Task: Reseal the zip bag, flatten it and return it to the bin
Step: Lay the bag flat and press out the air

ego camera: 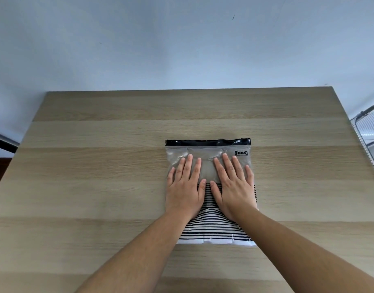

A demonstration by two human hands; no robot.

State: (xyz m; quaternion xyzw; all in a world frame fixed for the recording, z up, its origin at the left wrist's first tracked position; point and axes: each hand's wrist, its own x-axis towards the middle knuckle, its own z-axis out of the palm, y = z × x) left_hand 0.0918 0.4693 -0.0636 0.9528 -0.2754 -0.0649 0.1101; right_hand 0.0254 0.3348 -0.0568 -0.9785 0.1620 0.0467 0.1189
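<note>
A clear zip bag (207, 151) with a black zip strip along its far edge and black-and-white stripes on its near half lies flat on the wooden table (97, 166). My left hand (185, 187) rests palm-down on the bag's left side, fingers spread. Beside it, my right hand (232, 185) presses flat on the bag's right side, fingers also apart. The two thumbs almost meet over the bag's middle. Neither hand grips anything. The black strip looks closed along its length.
A white wire basket (370, 132) stands off the table's right edge. A dark bar (2, 140) shows past the left edge. A pale wall rises behind the table's far edge.
</note>
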